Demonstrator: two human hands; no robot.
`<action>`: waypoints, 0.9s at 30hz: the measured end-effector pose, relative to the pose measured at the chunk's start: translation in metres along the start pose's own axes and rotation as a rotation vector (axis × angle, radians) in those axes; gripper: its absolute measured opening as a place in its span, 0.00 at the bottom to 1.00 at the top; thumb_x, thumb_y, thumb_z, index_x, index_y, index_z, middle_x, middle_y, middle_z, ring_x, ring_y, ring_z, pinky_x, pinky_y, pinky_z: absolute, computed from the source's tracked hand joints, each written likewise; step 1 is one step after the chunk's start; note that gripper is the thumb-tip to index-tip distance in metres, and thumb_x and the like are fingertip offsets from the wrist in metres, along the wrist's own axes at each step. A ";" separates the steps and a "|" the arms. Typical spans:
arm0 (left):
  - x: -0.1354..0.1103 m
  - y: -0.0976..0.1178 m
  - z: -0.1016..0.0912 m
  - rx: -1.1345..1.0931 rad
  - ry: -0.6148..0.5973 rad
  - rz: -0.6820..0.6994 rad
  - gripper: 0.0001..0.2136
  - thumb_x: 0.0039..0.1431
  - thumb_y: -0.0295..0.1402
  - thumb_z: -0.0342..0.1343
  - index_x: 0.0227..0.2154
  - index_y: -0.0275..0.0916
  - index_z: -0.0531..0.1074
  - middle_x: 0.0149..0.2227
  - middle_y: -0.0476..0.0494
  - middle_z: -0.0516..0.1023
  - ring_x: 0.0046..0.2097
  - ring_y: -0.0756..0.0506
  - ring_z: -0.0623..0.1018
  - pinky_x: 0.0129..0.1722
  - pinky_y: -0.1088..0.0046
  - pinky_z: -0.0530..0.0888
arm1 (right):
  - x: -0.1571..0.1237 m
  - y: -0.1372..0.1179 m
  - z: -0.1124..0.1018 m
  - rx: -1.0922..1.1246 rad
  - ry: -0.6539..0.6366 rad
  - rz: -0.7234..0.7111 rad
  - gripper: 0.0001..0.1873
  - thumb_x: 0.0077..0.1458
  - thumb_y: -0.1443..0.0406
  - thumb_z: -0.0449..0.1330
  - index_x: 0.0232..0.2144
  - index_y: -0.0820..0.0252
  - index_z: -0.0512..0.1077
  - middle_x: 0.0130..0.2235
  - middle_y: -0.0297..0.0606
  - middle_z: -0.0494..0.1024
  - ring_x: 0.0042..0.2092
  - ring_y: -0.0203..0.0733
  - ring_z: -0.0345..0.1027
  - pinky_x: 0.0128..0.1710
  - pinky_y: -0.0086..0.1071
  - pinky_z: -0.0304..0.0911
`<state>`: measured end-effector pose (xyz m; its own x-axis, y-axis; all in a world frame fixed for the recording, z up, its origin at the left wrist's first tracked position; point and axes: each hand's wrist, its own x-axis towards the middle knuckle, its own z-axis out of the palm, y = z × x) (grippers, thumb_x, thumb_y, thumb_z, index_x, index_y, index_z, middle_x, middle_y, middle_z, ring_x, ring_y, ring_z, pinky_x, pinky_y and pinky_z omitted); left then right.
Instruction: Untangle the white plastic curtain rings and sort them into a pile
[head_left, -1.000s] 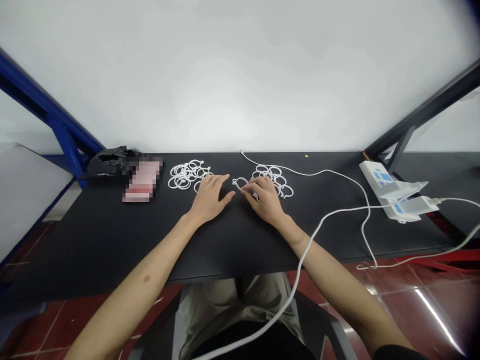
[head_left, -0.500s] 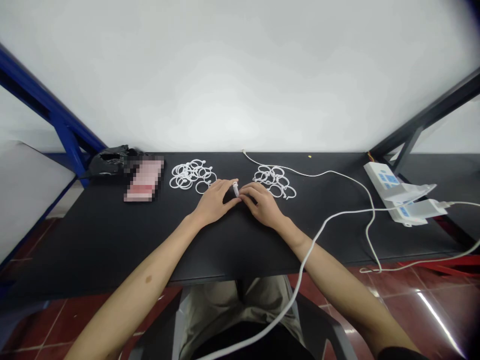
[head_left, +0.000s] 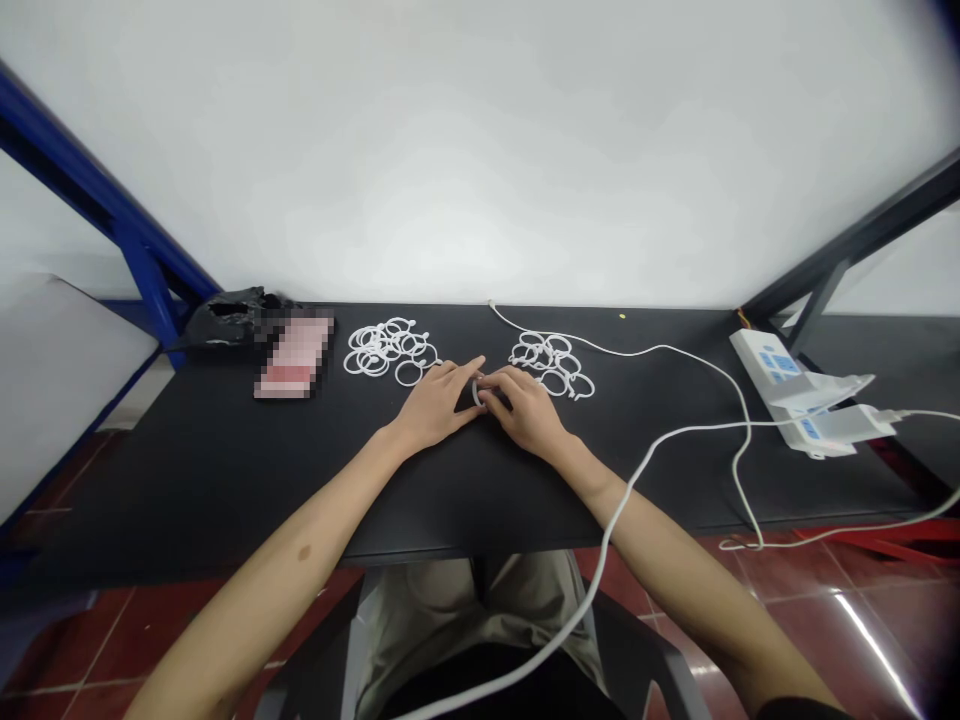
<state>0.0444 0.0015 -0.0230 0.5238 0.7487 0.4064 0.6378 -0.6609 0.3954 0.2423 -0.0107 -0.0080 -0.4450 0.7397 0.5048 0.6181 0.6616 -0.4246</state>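
Observation:
Both of my hands meet at the middle of the black table [head_left: 225,470]. My left hand [head_left: 439,405] and my right hand [head_left: 525,410] pinch one small white plastic ring [head_left: 477,391] between their fingertips, just above the tabletop. A heap of white rings [head_left: 390,350] lies behind my left hand. A second heap of white rings [head_left: 553,362] lies behind my right hand.
A white cable [head_left: 675,430] runs from the table's back edge across the right side and down over my lap. A white and blue power strip [head_left: 795,390] sits at the far right. At the back left lie a black crumpled bag [head_left: 225,318] and a blurred pink item [head_left: 294,357].
My left hand, flat on the table a second ago, has come in to my right hand. Both now pinch the ring that my right hand drew from its heap.

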 end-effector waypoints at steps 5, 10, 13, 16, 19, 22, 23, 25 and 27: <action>0.000 0.001 -0.001 0.004 -0.014 0.020 0.29 0.62 0.39 0.60 0.63 0.37 0.59 0.51 0.40 0.78 0.51 0.41 0.73 0.53 0.61 0.71 | -0.001 0.004 0.004 -0.044 0.034 -0.001 0.11 0.67 0.61 0.52 0.38 0.57 0.73 0.36 0.40 0.79 0.37 0.42 0.69 0.41 0.37 0.65; 0.001 0.002 -0.002 -0.012 -0.011 0.074 0.22 0.63 0.42 0.58 0.56 0.37 0.67 0.48 0.41 0.79 0.50 0.41 0.73 0.53 0.60 0.70 | -0.002 0.009 0.007 -0.045 0.074 0.016 0.12 0.67 0.62 0.52 0.34 0.56 0.73 0.33 0.38 0.78 0.34 0.41 0.66 0.39 0.36 0.63; 0.001 0.004 -0.003 -0.018 -0.023 0.088 0.18 0.63 0.42 0.57 0.51 0.37 0.70 0.46 0.42 0.79 0.48 0.41 0.73 0.51 0.61 0.71 | -0.002 0.009 0.007 -0.038 0.080 0.016 0.11 0.67 0.63 0.53 0.33 0.56 0.72 0.32 0.37 0.78 0.34 0.41 0.66 0.38 0.35 0.63; 0.002 0.006 -0.004 -0.018 -0.005 0.095 0.16 0.64 0.40 0.56 0.51 0.38 0.70 0.45 0.42 0.78 0.48 0.41 0.73 0.52 0.61 0.71 | -0.002 0.008 0.005 -0.041 0.081 0.025 0.09 0.66 0.62 0.54 0.36 0.55 0.73 0.33 0.37 0.79 0.35 0.41 0.67 0.39 0.35 0.63; 0.003 0.006 -0.005 0.033 0.079 0.062 0.16 0.65 0.38 0.54 0.53 0.37 0.69 0.47 0.40 0.77 0.49 0.40 0.73 0.55 0.58 0.70 | -0.001 0.008 0.000 -0.070 0.094 0.047 0.11 0.66 0.59 0.55 0.44 0.56 0.73 0.34 0.38 0.78 0.38 0.43 0.69 0.43 0.38 0.63; 0.003 -0.001 -0.009 0.174 0.193 -0.080 0.18 0.65 0.37 0.53 0.55 0.35 0.69 0.47 0.36 0.74 0.50 0.37 0.71 0.55 0.54 0.69 | -0.001 0.014 -0.008 -0.202 0.086 0.088 0.15 0.64 0.55 0.57 0.46 0.59 0.72 0.38 0.42 0.77 0.41 0.47 0.69 0.45 0.41 0.63; 0.003 -0.005 -0.011 0.223 0.220 -0.147 0.19 0.65 0.37 0.53 0.55 0.35 0.69 0.48 0.34 0.74 0.51 0.35 0.70 0.54 0.53 0.69 | -0.001 0.018 -0.011 -0.259 0.078 0.106 0.16 0.62 0.54 0.58 0.44 0.59 0.73 0.39 0.43 0.76 0.42 0.48 0.68 0.45 0.42 0.63; 0.001 -0.013 -0.016 0.294 0.252 -0.280 0.20 0.64 0.36 0.52 0.57 0.35 0.69 0.50 0.32 0.72 0.52 0.32 0.69 0.54 0.49 0.68 | -0.003 0.025 -0.016 -0.351 0.062 0.143 0.18 0.58 0.50 0.62 0.39 0.58 0.75 0.40 0.44 0.75 0.43 0.51 0.66 0.44 0.44 0.62; -0.001 -0.021 -0.020 0.315 0.257 -0.373 0.21 0.63 0.35 0.53 0.58 0.35 0.67 0.53 0.29 0.70 0.55 0.29 0.68 0.53 0.45 0.66 | -0.004 0.032 -0.018 -0.402 0.039 0.170 0.19 0.54 0.48 0.64 0.36 0.58 0.75 0.39 0.45 0.74 0.42 0.52 0.65 0.44 0.45 0.62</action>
<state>0.0195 0.0139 -0.0154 0.1003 0.8662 0.4896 0.9127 -0.2760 0.3012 0.2758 0.0049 -0.0102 -0.2949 0.8238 0.4841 0.8871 0.4243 -0.1816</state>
